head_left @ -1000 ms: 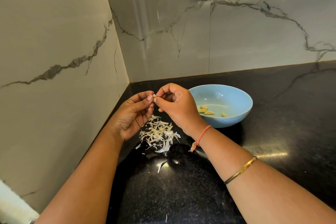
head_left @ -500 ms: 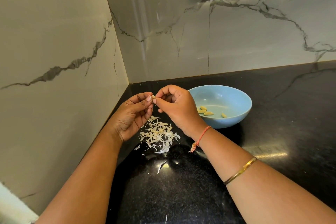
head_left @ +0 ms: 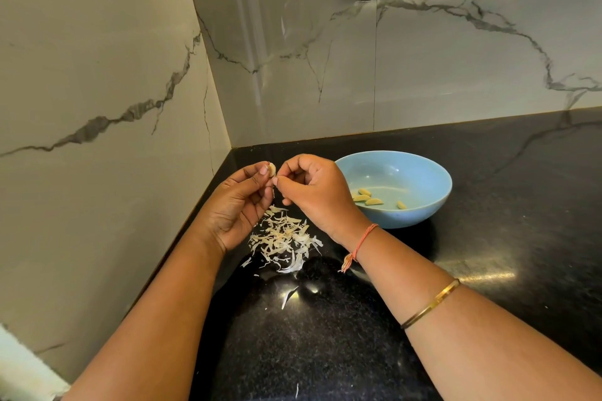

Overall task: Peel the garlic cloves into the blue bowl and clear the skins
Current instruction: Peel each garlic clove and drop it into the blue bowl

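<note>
By the back-left corner of the black countertop (head_left: pixel 495 238), the left hand (head_left: pixel 237 208) pinches a garlic clove (head_left: pixel 271 169) at its curled fingertips. The right hand (head_left: pixel 314 192), fingers curled, pinches a thin skin strip (head_left: pixel 274 189) just below the clove. Under both hands lies a pile of skins (head_left: pixel 283 238). To the right stands the blue bowl (head_left: pixel 435 205), holding a few peeled cloves (head_left: pixel 366 197).

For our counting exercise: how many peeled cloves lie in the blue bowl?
4 in the blue bowl: three cloves clustered left of centre, one apart to their right. The right hand covers the bowl's left edge, so more may be hidden.
</note>
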Demonstrator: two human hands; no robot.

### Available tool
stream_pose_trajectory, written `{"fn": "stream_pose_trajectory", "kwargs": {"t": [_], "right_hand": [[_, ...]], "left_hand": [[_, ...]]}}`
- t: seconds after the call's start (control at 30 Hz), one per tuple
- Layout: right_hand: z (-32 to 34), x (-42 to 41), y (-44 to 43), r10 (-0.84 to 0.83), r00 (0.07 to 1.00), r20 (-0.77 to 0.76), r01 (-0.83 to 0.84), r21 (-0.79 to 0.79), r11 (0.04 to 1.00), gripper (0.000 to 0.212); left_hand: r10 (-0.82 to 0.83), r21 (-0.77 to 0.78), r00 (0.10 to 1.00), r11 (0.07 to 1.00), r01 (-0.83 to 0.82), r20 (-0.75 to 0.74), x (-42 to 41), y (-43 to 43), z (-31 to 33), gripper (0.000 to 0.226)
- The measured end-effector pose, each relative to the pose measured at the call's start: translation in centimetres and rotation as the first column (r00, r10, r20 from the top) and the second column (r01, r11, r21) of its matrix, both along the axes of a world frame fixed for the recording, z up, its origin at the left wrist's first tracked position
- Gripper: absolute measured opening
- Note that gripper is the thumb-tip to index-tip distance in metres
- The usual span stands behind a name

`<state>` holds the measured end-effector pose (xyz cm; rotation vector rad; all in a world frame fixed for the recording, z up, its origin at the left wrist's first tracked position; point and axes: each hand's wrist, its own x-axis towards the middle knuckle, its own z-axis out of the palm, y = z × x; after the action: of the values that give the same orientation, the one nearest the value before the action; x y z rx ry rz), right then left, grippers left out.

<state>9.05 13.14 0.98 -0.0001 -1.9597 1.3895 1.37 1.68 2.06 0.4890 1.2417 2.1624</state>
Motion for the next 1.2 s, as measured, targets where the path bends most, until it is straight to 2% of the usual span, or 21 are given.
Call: {"fn": "stream_pose_trajectory", "kwargs": {"t": [0.13, 0.27, 0.33, 0.57, 1.03, 1.2], "right_hand": [[-0.21, -0.14, -0.35, -0.044, 0.999, 0.017, 0.044, 0.035, 0.998, 0.002], [-0.44, -0.59, -0.06, -0.113, 0.992, 0.054, 0.111, 0.030, 0.993, 0.019], [-0.47, -0.65, -0.07, -0.128, 0.990, 0.055, 0.127, 0.016, 0.992, 0.021], [-0.22, -0.23, 0.05, -0.140, 0.990, 0.022, 0.138, 0.070, 0.988, 0.012], [-0.32, -0.27, -0.25, -0.186, 0.983, -0.012, 0.186, 0.119, 0.975, 0.008], [-0.51, -0.26, -0.45, -0.179, 0.982, 0.060, 0.168, 0.157, 0.973, 0.026]], "left_hand": [[0.083, 0.010, 0.996, 0.996, -0.084, 0.015, -0.31, 0.02, -0.14, 0.013], [0.120, -0.019, 0.993, 0.993, -0.120, -0.010, -0.35, 0.09, -0.26, 0.012], [0.117, -0.043, 0.992, 0.992, -0.119, -0.044, -0.27, 0.11, -0.32, 0.013], [0.060, -0.118, 0.992, 0.990, -0.073, -0.110, 0.21, 0.22, -0.23, 0.016], [0.111, -0.114, 0.975, 0.984, -0.134, -0.192, 0.45, 0.43, -0.10, 0.020], [0.206, -0.117, 0.932, 0.961, -0.250, -0.299, 0.21, 0.52, -0.34, 0.020]]}}
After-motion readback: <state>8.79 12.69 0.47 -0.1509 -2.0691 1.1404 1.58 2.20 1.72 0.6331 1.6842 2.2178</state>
